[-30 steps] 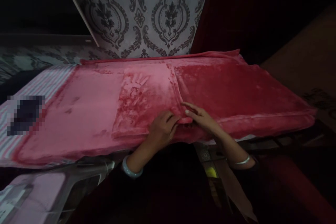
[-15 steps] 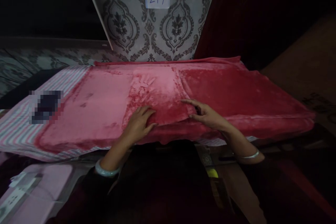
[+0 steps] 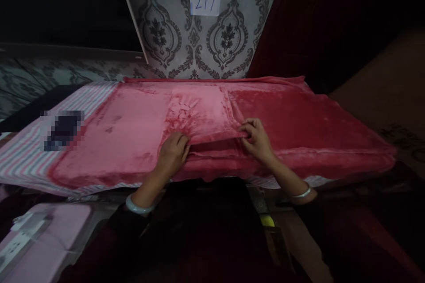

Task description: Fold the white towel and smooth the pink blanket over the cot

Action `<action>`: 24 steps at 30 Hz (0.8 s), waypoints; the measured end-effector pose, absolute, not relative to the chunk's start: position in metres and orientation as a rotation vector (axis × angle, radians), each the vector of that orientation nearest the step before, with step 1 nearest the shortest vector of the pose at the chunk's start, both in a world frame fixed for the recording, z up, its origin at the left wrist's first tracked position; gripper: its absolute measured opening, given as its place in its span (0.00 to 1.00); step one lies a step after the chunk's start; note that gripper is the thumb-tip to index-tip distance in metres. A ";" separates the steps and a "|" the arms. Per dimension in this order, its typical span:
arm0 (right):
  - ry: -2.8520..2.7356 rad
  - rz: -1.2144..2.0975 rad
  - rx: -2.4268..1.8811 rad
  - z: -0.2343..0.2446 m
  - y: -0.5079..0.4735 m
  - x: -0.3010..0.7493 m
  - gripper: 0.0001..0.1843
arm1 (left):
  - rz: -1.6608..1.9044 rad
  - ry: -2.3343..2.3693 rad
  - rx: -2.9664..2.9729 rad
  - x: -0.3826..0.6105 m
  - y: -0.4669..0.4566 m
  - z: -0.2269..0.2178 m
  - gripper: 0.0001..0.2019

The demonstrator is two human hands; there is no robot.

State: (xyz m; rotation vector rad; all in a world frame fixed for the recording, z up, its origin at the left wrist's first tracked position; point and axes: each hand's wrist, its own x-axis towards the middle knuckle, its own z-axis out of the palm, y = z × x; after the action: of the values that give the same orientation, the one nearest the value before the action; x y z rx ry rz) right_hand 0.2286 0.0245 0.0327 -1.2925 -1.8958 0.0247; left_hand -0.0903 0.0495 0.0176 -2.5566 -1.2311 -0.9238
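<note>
A smaller rectangle of pink-red plush cloth [image 3: 202,115] lies on a larger red plush blanket [image 3: 285,119]. Whether the two are separate pieces, I cannot tell. My left hand [image 3: 173,152] pinches the near left corner of the cloth between thumb and fingers. At its near right corner, my right hand [image 3: 256,140] grips the edge in the same way. Between the hands this near edge is lifted, and a dark gap shows under it. The far part of the cloth lies flat, with crushed, darker pile on its left.
Under the blanket is a striped sheet [image 3: 99,93], with a pixelated dark object [image 3: 63,130] on its left part. A dark screen [image 3: 66,9] and a paper marked 277 [image 3: 205,3] are at the back wall. A power strip [image 3: 21,241] lies at lower left.
Both hands have closed on the near corners of the plush cloth, and its near edge has risen off the blanket. The view has shifted slightly.
</note>
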 end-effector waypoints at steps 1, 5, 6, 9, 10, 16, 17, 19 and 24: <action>-1.895 -0.026 -1.277 0.024 0.023 0.227 0.13 | -0.913 -1.207 -2.524 -0.091 0.050 0.017 0.09; -1.988 -0.096 -1.208 -0.007 0.014 0.226 0.13 | -0.821 -1.083 -2.543 -0.098 0.052 0.008 0.13; -1.998 -0.094 -1.195 -0.013 0.012 0.226 0.13 | -0.803 -1.047 -2.573 -0.099 0.052 0.005 0.14; -1.965 -0.068 -1.169 -0.022 0.006 0.228 0.13 | -0.808 -0.988 -2.632 -0.104 0.050 0.002 0.14; -1.943 -0.058 -1.168 -0.024 0.004 0.228 0.14 | -0.833 -0.988 -2.636 -0.105 0.049 0.001 0.13; -1.906 0.009 -1.240 -0.025 -0.006 0.227 0.16 | -0.984 -1.066 -2.642 -0.108 0.047 -0.001 0.11; -1.920 0.035 -1.239 -0.025 -0.007 0.228 0.15 | -0.980 -1.066 -2.644 -0.108 0.047 -0.001 0.11; -1.964 0.088 -1.218 -0.023 -0.011 0.231 0.14 | -0.962 -1.039 -2.654 -0.110 0.046 -0.002 0.11; -2.092 0.130 -1.198 -0.018 -0.014 0.237 0.19 | -0.979 -0.985 -2.762 -0.116 0.040 0.005 0.13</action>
State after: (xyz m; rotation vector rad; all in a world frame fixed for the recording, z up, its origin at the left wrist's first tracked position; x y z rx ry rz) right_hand 0.2372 -0.0144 -0.0179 -1.1978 -2.0920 0.1303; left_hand -0.1160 0.0396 0.0050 -2.7621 -0.9847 -0.9787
